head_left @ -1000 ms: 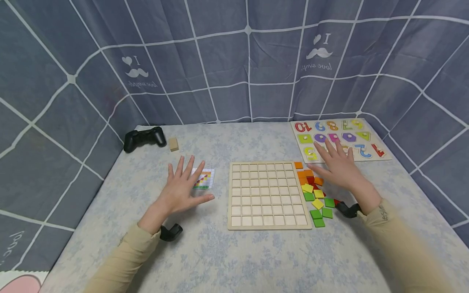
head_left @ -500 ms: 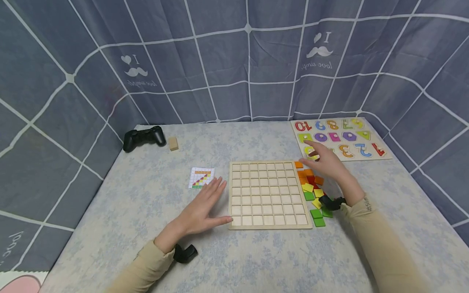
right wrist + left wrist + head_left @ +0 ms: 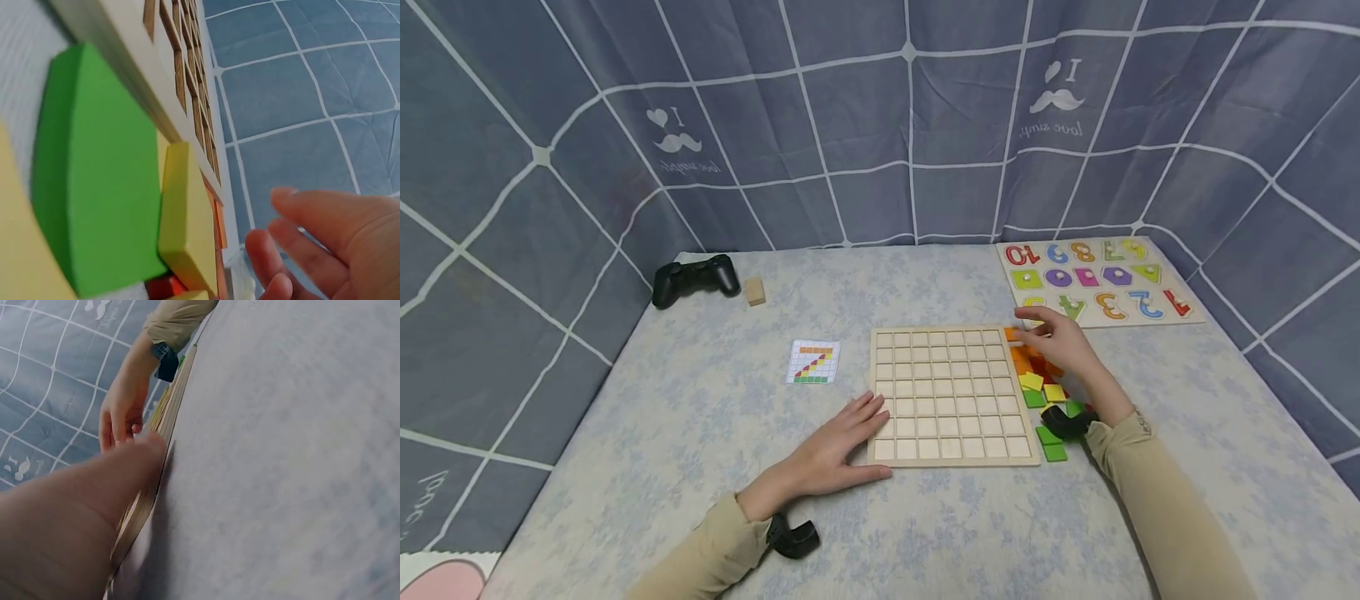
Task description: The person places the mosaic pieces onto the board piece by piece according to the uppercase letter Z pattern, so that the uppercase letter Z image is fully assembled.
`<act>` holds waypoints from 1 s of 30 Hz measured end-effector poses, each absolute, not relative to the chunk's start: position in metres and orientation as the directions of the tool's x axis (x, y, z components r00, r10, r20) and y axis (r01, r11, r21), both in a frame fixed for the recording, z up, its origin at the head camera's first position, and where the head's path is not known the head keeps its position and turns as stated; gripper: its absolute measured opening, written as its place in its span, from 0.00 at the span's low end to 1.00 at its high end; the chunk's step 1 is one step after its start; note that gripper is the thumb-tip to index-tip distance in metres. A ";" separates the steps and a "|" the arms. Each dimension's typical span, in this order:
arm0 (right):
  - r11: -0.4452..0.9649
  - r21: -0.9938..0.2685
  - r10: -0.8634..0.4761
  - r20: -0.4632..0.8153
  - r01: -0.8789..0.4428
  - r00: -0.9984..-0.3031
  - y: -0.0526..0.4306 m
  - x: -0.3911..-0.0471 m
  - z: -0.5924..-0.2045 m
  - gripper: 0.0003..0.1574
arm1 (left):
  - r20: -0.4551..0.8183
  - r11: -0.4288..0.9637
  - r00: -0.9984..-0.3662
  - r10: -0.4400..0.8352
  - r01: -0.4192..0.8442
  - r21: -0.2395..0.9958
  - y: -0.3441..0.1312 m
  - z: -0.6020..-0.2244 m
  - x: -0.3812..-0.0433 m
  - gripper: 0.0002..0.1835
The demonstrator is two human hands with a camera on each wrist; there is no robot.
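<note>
1. Pale wood forms the grid board (image 3: 951, 393), which lies flat on the flowered tablecloth (image 3: 700, 433) with all its square cells bare.
2. The left hand (image 3: 842, 446) rests flat with straight fingers, holding nothing; its fingertips touch the board's left edge near the front corner.
3. The right hand (image 3: 1060, 342) hovers with loosely spread fingers, gripping nothing, over the coloured square tiles (image 3: 1037, 383) heaped just beside the board's right edge.
4. Orange tiles lie farthest, yellow in the middle, green tiles (image 3: 94, 175) nearest.
5. A pattern card (image 3: 813, 362) lies left of the board; a number puzzle (image 3: 1097, 279), a black controller (image 3: 694, 279) and a small wooden block (image 3: 755, 291) sit farther back.
</note>
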State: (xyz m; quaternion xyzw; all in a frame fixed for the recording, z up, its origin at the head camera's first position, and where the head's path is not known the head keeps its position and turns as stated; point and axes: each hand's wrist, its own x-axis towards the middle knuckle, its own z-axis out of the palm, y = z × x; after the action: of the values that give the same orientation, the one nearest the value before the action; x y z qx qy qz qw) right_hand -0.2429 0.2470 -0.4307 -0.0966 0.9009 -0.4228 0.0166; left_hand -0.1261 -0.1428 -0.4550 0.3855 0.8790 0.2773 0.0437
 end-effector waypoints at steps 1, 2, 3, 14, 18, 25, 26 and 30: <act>0.631 -0.758 -0.186 0.058 -0.165 -0.981 0.247 -0.243 -0.432 0.30 | 0.144 0.543 -0.692 0.707 0.662 0.517 -0.143 -0.455 -0.126 0.43; 0.640 -0.749 -0.185 0.064 -0.170 -0.981 0.246 -0.242 -0.432 0.29 | 0.150 0.537 -0.684 0.713 0.672 0.510 -0.143 -0.456 -0.127 0.42; 0.650 -0.740 -0.185 0.065 -0.172 -0.981 0.246 -0.242 -0.433 0.28 | 0.155 0.533 -0.678 0.719 0.681 0.502 -0.143 -0.456 -0.127 0.41; 0.667 -0.726 -0.184 0.057 -0.167 -0.981 0.241 -0.240 -0.441 0.27 | 0.155 0.540 -0.676 0.720 0.687 0.486 -0.145 -0.457 -0.129 0.41; 0.684 -0.708 -0.190 0.061 -0.177 -0.980 0.241 -0.241 -0.443 0.26 | 0.139 0.550 -0.684 0.716 0.676 0.490 -0.145 -0.456 -0.128 0.41; 0.721 -0.657 -0.213 0.090 -0.218 -0.973 0.240 -0.242 -0.445 0.20 | 0.127 0.563 -0.694 0.709 0.665 0.490 -0.145 -0.455 -0.129 0.41; 0.723 -0.655 -0.214 0.090 -0.219 -0.973 0.240 -0.242 -0.446 0.19 | 0.125 0.564 -0.694 0.709 0.665 0.490 -0.144 -0.455 -0.129 0.41; 0.729 -0.652 -0.204 0.083 -0.208 -0.975 0.239 -0.242 -0.445 0.18 | 0.121 0.564 -0.694 0.709 0.662 0.494 -0.145 -0.455 -0.128 0.41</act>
State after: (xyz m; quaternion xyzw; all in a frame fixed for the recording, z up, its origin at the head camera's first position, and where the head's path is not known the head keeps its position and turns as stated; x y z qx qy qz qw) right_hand -0.2418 0.2393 -0.4454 -0.1107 0.9299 -0.3508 -0.0028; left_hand -0.1284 -0.1448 -0.4555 0.3882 0.8831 0.2595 0.0454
